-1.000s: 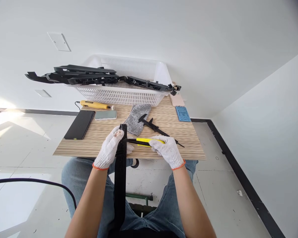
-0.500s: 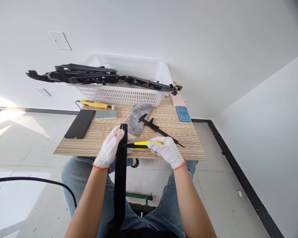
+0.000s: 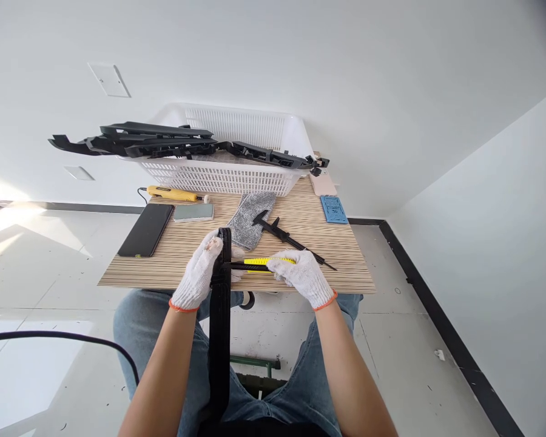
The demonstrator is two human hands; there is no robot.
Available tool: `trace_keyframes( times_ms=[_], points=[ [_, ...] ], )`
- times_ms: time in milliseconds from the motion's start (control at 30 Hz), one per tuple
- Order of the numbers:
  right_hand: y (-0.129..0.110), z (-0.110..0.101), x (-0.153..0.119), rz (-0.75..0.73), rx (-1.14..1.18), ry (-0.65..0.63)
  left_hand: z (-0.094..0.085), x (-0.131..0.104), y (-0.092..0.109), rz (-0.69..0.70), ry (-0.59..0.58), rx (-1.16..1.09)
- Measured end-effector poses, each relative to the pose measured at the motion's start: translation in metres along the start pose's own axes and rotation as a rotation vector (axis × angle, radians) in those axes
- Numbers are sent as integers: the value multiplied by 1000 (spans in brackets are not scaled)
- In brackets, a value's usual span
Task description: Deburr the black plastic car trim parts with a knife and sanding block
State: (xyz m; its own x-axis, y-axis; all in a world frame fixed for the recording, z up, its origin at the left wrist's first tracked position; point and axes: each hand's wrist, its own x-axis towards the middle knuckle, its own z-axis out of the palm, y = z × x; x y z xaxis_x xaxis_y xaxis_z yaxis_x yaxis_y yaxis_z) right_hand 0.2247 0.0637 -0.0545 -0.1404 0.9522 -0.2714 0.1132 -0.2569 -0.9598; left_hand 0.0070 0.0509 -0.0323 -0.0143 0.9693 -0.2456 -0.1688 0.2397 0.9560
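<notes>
A long black plastic part [image 3: 220, 340] stands upright in front of me, its upper end over the table's near edge and its lower end by my lap. Wrapped round its upper portion is my left hand [image 3: 201, 270], in a white glove, with the thumb on the near face and fingertips behind. My right hand [image 3: 299, 274], also gloved, grips a yellow and black cutter [image 3: 256, 264]. The cutter points left, and its tip meets the right side of the black part, just beside my left hand. The blade itself is too small to make out.
On the striped table [image 3: 131, 273] lie a black phone [image 3: 146, 230], a grey-green block [image 3: 193, 212], a yellow rotary tool [image 3: 171, 193], a grey cloth [image 3: 251, 221], black calipers [image 3: 289, 238] and a blue card [image 3: 333, 209]. Behind, a white basket [image 3: 227, 176] holds several black parts [image 3: 159, 141].
My right hand and the cutter have shifted slightly left. The cutter's tip, earlier over the black part's face, is now at its right edge. The whole view has moved a little.
</notes>
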Motion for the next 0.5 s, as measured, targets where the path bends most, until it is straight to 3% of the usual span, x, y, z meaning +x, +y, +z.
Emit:
trace_keyframes(
  times_ms=[133, 233, 367, 500],
  points=[
    [-1, 0, 0, -29, 52, 60, -1, 2, 1, -34, 25, 26],
    [-2, 0, -1, -25, -9, -14, 0, 3, 3, -39, 42, 50],
    [0, 0, -2, -39, 37, 60, 4, 2, 7, -78, 64, 25],
    [0, -1, -2, -51, -20, -9, 6, 2, 8, -95, 104, 24]
  ],
)
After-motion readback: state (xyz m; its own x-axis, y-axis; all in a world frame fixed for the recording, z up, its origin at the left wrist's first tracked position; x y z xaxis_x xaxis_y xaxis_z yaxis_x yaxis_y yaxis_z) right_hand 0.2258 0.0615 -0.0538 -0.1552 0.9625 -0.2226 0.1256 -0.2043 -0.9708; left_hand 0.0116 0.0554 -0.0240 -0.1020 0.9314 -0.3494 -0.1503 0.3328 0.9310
